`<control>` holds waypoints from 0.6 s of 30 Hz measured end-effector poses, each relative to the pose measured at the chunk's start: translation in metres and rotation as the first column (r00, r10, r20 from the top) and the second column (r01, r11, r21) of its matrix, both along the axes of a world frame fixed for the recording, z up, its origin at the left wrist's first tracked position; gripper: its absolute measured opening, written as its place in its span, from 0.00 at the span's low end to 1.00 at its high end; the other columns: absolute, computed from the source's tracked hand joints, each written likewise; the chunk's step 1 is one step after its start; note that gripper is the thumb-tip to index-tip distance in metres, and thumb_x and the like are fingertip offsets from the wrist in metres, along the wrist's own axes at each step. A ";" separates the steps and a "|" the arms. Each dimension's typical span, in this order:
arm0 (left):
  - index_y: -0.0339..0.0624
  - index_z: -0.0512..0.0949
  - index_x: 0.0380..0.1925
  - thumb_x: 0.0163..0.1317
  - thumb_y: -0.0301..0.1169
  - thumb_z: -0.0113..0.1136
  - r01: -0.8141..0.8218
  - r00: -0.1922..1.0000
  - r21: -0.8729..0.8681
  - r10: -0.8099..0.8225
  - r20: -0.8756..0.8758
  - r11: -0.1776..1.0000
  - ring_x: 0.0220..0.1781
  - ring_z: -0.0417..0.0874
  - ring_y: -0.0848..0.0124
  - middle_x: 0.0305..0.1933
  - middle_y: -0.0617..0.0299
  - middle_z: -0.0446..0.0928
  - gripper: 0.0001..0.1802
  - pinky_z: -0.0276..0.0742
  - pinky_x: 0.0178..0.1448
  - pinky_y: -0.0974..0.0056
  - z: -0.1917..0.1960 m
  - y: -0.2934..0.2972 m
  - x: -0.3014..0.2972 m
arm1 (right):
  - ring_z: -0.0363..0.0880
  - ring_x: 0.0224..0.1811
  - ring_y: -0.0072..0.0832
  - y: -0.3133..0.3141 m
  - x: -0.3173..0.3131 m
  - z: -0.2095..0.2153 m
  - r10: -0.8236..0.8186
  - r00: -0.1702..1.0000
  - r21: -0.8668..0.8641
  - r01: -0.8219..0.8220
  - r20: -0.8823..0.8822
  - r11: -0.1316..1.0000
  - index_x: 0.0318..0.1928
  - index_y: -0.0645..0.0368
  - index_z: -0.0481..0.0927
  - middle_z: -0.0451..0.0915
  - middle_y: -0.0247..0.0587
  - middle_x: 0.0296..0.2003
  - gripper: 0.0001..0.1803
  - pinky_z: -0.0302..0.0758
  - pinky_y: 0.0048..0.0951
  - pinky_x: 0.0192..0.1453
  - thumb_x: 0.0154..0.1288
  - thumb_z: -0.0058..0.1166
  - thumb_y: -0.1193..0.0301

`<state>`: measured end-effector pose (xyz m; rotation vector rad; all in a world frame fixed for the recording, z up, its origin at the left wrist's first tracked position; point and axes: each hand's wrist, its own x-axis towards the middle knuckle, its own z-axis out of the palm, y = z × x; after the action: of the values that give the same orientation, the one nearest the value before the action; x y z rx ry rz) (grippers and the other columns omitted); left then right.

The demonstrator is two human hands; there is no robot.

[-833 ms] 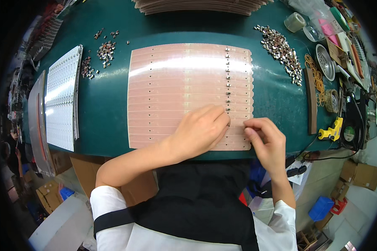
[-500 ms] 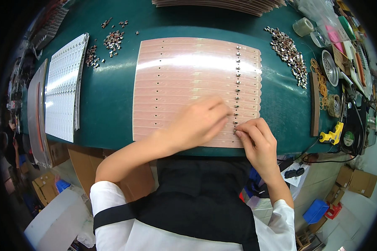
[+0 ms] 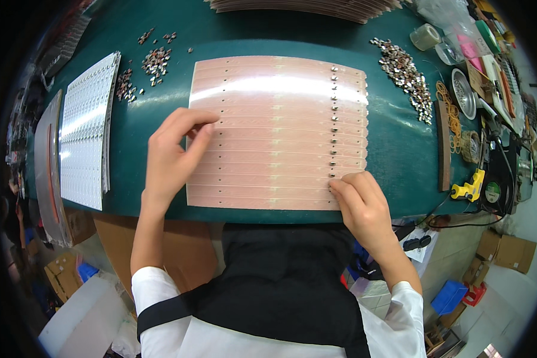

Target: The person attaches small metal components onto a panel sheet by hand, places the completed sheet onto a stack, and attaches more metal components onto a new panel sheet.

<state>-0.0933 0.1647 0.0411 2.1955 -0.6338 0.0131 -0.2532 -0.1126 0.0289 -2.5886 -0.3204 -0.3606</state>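
A pale pink panel (image 3: 256, 149), scored into several long strips, lies flat on the green table. Small silvery metal parts (image 3: 334, 119) sit in a row down its right side, and a row of small dark holes runs down its left side. My left hand (image 3: 176, 149) hovers at the panel's left edge, thumb and forefinger curved with a small gap between the tips. Nothing shows between them. My right hand (image 3: 364, 206) is at the near right, its fingertips pinched at the lower end of the metal row. The fingers mostly hide what they pinch.
Loose metal parts form a pile (image 3: 402, 77) at the far right and smaller heaps (image 3: 156, 62) at the far left. White perforated sheets (image 3: 86, 131) stack at left. A dark bar (image 3: 443, 146), rubber bands (image 3: 453, 116) and a yellow glue gun (image 3: 468, 186) lie at right. More panels (image 3: 304, 7) stack behind.
My left hand has swung left from beside the right hand to the panel's left edge. The right hand stays pinched near the same spot. The view has shifted slightly.
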 end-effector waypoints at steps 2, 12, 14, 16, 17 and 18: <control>0.36 0.82 0.39 0.61 0.23 0.61 0.005 1.000 -0.021 -0.005 0.030 1.000 0.33 0.79 0.72 0.36 0.59 0.81 0.07 0.74 0.39 0.70 0.000 0.007 0.004 | 0.78 0.36 0.38 -0.003 -0.001 0.004 -0.016 0.999 0.058 0.018 -0.039 0.998 0.36 0.64 0.82 0.78 0.42 0.33 0.10 0.77 0.36 0.40 0.51 0.63 0.81; 0.35 0.82 0.42 0.67 0.25 0.59 -0.210 0.972 -0.010 0.208 -0.107 0.978 0.39 0.81 0.76 0.38 0.62 0.81 0.08 0.75 0.46 0.72 -0.002 0.059 0.025 | 0.81 0.33 0.31 -0.154 0.053 -0.011 -0.604 0.793 0.119 0.609 -0.072 0.785 0.40 0.63 0.83 0.80 0.45 0.31 0.09 0.76 0.30 0.39 0.64 0.62 0.70; 0.35 0.82 0.43 0.67 0.26 0.59 -0.216 0.972 -0.029 0.213 -0.095 0.976 0.40 0.81 0.77 0.39 0.62 0.81 0.08 0.75 0.47 0.72 -0.004 0.069 0.030 | 0.81 0.32 0.34 -0.158 0.061 -0.017 -0.634 0.768 -0.011 0.636 -0.090 0.772 0.38 0.64 0.81 0.80 0.47 0.30 0.11 0.76 0.33 0.38 0.62 0.64 0.68; 0.35 0.82 0.43 0.67 0.27 0.60 -0.225 0.972 -0.056 0.220 -0.084 0.973 0.39 0.81 0.76 0.38 0.62 0.81 0.08 0.76 0.46 0.72 -0.010 0.067 0.039 | 0.80 0.31 0.38 -0.168 0.061 -0.024 -0.604 0.797 -0.104 0.600 -0.004 0.793 0.35 0.64 0.80 0.80 0.48 0.29 0.13 0.76 0.35 0.37 0.62 0.65 0.66; 0.36 0.82 0.42 0.66 0.27 0.60 -0.248 0.968 -0.019 0.247 -0.042 0.969 0.38 0.81 0.76 0.38 0.61 0.82 0.08 0.76 0.46 0.71 -0.011 0.066 0.043 | 0.79 0.30 0.41 -0.176 0.059 -0.027 -0.605 0.796 -0.127 0.599 -0.015 0.791 0.34 0.64 0.80 0.79 0.49 0.29 0.12 0.75 0.37 0.37 0.62 0.64 0.67; 0.37 0.83 0.41 0.65 0.27 0.60 -0.259 0.966 0.009 0.258 0.007 0.966 0.37 0.81 0.75 0.38 0.60 0.82 0.08 0.76 0.44 0.70 -0.011 0.067 0.047 | 0.80 0.31 0.42 -0.176 0.058 -0.025 -0.613 0.789 -0.141 0.603 -0.045 0.785 0.34 0.64 0.80 0.79 0.49 0.29 0.11 0.75 0.38 0.37 0.63 0.63 0.68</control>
<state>-0.0460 0.2316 0.0303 2.2743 -0.3469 0.1532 -0.1949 -0.2884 0.0037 -2.7593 0.5725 -0.4531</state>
